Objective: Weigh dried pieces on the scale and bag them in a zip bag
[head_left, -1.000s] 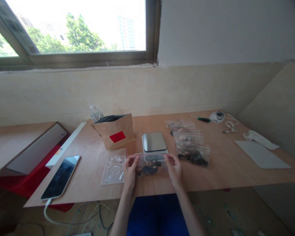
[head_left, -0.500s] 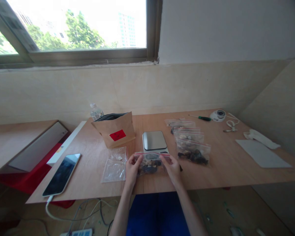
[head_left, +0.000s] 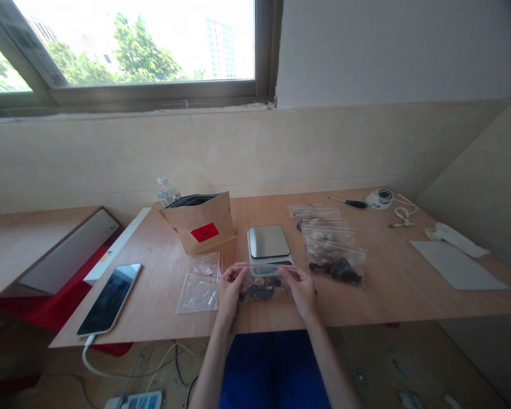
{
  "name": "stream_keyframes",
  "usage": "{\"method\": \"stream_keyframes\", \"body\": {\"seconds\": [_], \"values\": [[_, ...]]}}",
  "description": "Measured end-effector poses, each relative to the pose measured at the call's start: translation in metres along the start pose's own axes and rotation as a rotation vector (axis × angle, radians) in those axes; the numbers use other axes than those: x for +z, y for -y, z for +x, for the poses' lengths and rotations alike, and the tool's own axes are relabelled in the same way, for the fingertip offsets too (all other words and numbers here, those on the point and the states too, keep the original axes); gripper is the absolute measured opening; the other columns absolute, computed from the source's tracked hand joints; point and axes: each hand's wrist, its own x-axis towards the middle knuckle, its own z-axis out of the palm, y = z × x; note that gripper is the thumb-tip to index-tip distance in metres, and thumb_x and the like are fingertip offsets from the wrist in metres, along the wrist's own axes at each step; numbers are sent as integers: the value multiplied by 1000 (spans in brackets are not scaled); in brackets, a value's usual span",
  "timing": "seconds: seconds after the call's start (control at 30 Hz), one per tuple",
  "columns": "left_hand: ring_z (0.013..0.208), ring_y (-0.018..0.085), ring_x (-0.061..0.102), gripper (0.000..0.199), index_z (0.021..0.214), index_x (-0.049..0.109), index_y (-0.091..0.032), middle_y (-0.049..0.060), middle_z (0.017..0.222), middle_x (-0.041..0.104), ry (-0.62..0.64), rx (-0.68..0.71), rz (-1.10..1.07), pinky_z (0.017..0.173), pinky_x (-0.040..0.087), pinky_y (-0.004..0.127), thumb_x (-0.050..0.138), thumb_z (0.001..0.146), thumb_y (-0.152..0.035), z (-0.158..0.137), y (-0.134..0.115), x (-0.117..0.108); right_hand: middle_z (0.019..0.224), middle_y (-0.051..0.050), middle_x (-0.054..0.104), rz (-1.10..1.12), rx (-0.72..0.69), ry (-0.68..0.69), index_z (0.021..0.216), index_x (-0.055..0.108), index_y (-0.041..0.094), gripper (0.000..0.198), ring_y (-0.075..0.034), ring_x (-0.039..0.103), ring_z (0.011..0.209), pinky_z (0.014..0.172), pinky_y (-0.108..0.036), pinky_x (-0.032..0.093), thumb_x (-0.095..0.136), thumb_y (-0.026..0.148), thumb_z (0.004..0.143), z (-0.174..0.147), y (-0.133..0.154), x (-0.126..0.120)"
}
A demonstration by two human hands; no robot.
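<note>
Between my two hands is a clear zip bag (head_left: 262, 288) with a red seal strip, dark and brownish pieces inside. My left hand (head_left: 230, 289) pinches the top left of its strip, and my right hand (head_left: 298, 287) pinches the top right. Just behind the bag sits a small scale (head_left: 268, 241) with a silver plate; its front edge is partly covered by the bag. Left of my left hand lie flat clear zip bags (head_left: 199, 292). Several filled zip bags (head_left: 337, 266) stand in a row beyond my right hand.
A brown paper pouch (head_left: 208, 224) with a red label stands open in front of a plastic bottle (head_left: 167, 190). A charging phone (head_left: 109, 300) lies at left. Toward the right are a green screwdriver (head_left: 356, 204), a white dome camera (head_left: 380, 199), a white sheet (head_left: 455, 264) and a white cloth (head_left: 460, 238).
My right hand has slid slightly along the strip to the right. The bag stays in both hands at nearly the same place; the whole view has shifted a little.
</note>
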Motion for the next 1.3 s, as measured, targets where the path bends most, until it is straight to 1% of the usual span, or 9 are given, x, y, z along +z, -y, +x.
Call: {"method": "stream_keyframes", "body": {"seconds": [0.17, 0.27, 0.33, 0.47, 0.63, 0.8, 0.93, 1.13, 1.3], "values": [[69, 15, 60, 27, 82, 66, -15, 4, 75, 67, 27, 44, 19, 64, 47, 23, 67, 69, -39, -1, -2, 1, 76, -6, 71, 19, -9, 10, 79, 68, 16, 30, -22, 66, 74, 70, -35, 53, 68, 44, 68, 0, 1, 1], [74, 17, 62, 32, 88, 67, -16, 5, 81, 69, 50, 13, 23, 67, 47, 25, 69, 67, -39, -2, -4, 2, 74, -5, 70, 11, -7, 25, 79, 66, 16, 30, -21, 66, 71, 65, -33, 53, 67, 44, 69, -1, 2, 2], [72, 17, 62, 32, 87, 69, -14, 6, 78, 70, 72, -12, 60, 65, 47, 25, 70, 67, -39, -2, -4, 2, 73, -5, 70, -1, -4, 30, 79, 65, 16, 29, -20, 65, 69, 64, -32, 53, 67, 44, 69, -2, 2, 3], [66, 16, 62, 26, 76, 70, -14, 5, 71, 69, 65, -14, 69, 63, 46, 24, 70, 66, -38, -2, -3, 2, 75, -3, 69, 28, -22, 23, 81, 63, 18, 27, -19, 65, 72, 67, -30, 52, 67, 42, 70, -2, 2, 4], [71, 17, 63, 28, 79, 69, -14, 5, 75, 70, 38, -14, 4, 66, 48, 26, 70, 66, -38, -2, -3, 2, 81, -5, 69, 57, -41, 99, 83, 64, 17, 25, -20, 65, 79, 73, -32, 51, 65, 40, 73, 0, -2, 4], [72, 17, 64, 28, 81, 70, -14, 6, 76, 70, 48, -12, -4, 68, 49, 26, 70, 67, -38, -2, -3, 2, 80, -3, 68, 56, -41, 99, 83, 64, 18, 22, -19, 63, 77, 72, -30, 49, 65, 38, 73, 1, -7, 1], [71, 16, 63, 26, 81, 69, -13, 6, 75, 69, 40, -8, 11, 67, 49, 26, 69, 68, -36, -2, -2, 1, 80, -2, 66, 36, -90, 89, 82, 64, 19, 19, -18, 62, 78, 74, -30, 49, 66, 35, 73, 1, -7, 0], [67, 16, 63, 31, 82, 69, -12, 6, 72, 69, 16, -35, 51, 61, 49, 24, 71, 65, -38, -1, -2, 2, 77, -2, 66, 4, -98, 69, 79, 64, 18, 21, -18, 62, 76, 73, -30, 50, 64, 38, 73, 0, -2, -1], [63, 16, 62, 32, 79, 69, -12, 4, 68, 69, -6, -27, 67, 58, 48, 23, 71, 65, -40, -3, -3, 2, 78, -4, 67, 22, -45, 114, 81, 64, 18, 24, -19, 63, 76, 71, -30, 51, 65, 41, 72, -2, 0, 0]]}}
